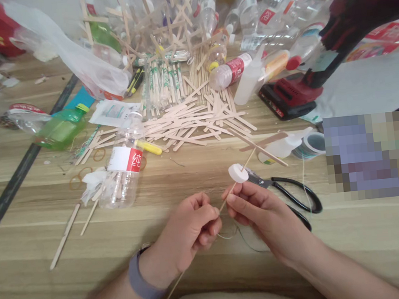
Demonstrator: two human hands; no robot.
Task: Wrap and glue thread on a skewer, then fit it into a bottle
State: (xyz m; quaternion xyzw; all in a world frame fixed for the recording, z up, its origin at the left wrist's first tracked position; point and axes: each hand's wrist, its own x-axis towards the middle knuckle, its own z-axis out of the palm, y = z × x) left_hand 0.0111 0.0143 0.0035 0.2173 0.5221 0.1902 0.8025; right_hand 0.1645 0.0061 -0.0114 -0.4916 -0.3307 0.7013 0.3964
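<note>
The skewer (227, 196) was pinched at a slant by the left hand (199, 222) and the right hand (252, 205). A white cap (237, 172) was carried on it just beyond the hands; scissors (272, 181) were seen beside the right hand on the table (188, 174).

- Worn on the head, the camera looks forward and down over the counter (174, 180).
- Left grip (192, 225) and right grip (257, 205) sit near, bottles (247, 6) far.

A slanted wooden skewer (249, 159) pierces a white cap (237, 173).
</note>
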